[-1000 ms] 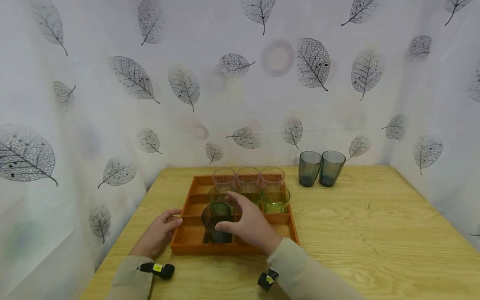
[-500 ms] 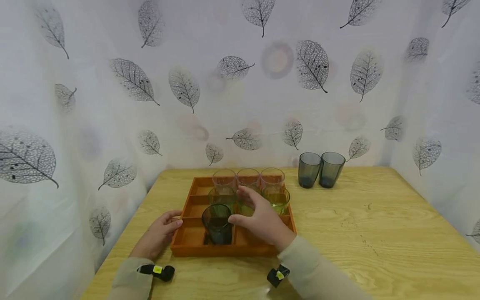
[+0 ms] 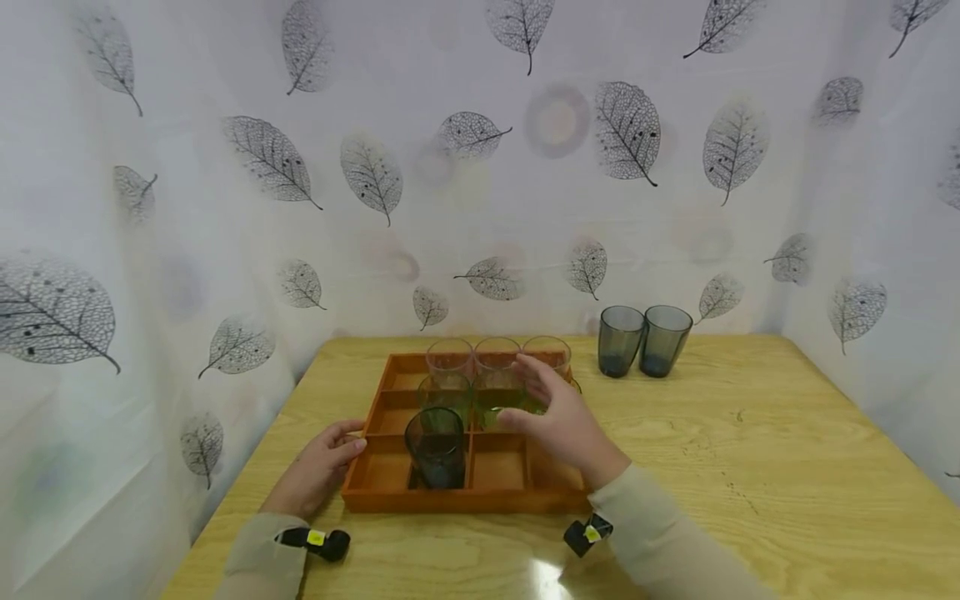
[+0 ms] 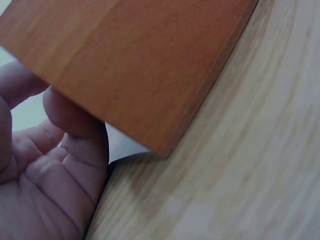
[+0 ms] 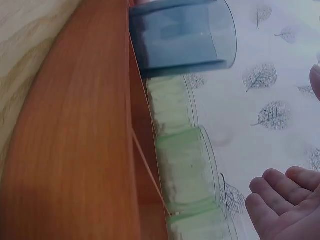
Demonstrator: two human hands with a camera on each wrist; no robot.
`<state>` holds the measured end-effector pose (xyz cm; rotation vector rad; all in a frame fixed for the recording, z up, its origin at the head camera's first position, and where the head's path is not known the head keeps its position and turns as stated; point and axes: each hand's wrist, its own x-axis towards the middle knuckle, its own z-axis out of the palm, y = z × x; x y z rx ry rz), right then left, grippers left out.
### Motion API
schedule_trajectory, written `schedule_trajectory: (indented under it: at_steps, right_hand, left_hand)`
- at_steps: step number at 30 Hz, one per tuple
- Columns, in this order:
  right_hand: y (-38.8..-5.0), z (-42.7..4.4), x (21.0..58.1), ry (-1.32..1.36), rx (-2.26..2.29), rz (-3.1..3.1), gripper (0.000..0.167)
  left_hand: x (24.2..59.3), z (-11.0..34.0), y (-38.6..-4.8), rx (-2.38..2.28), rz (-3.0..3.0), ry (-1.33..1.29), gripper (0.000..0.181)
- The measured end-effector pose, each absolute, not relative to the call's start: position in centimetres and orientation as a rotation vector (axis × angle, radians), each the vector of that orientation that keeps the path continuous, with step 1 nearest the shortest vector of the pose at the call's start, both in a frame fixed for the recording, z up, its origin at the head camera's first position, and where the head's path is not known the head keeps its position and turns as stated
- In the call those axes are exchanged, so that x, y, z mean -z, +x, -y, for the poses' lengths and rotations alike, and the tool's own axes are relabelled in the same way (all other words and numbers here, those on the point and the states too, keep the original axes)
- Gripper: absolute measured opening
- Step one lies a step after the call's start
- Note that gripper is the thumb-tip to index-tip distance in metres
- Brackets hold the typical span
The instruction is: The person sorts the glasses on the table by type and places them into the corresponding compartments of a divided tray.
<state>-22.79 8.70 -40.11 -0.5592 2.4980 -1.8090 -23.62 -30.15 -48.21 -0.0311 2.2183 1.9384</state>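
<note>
My left hand (image 3: pixel 321 468) rests against the left side of the divided wooden tray (image 3: pixel 480 502); in the left wrist view its loosely bent fingers (image 4: pixel 75 115) touch the tray's end. Above the right of the tray hovers my right hand (image 3: pixel 566 425), thumb and fingers spread around nothing. A dark grey glass (image 3: pixel 438 454) stands slightly tilted in a front-row compartment. Green glasses (image 3: pixel 495 408) occupy the middle row, one partly hidden by my right hand. Behind them, clear pinkish glasses (image 3: pixel 450 357) fill part of the back row.
Two dark grey glasses (image 3: pixel 621 342) stand side by side at the back of the wooden table (image 3: pixel 750 450), right of the tray. A leaf-patterned curtain (image 3: pixel 480 192) hangs behind and along both sides of the table.
My right hand has moved away from the dark grey glass in the tray, rightward past the green glasses. The glass stays in its compartment. My left hand has kept its place.
</note>
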Motion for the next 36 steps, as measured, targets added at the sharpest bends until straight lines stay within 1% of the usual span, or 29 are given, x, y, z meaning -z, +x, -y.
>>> schedule_trajectory:
  at_steps: [12,18,24,36]
  right_hand:
    - [-23.5,-12.8,40.0,-0.576,1.749,-2.6,0.091]
    - [-24.1,-15.4,40.2,-0.558,1.738,-2.666,0.089]
    - [-24.8,-18.2,40.3,-0.509,1.701,-2.763,0.09]
    - [-26.6,-24.3,40.1,-0.38,1.59,-2.899,0.099]
  left_hand:
    - [48.2,30.2,-23.7,-1.955,-2.201,-0.017,0.052]
    - [48.1,30.1,-23.6,-1.963,-2.201,-0.026,0.051]
    - [48.1,30.1,-23.6,-1.972,-2.181,-0.031,0.052]
    - [48.1,30.2,-23.5,-1.987,-2.163,-0.006,0.052]
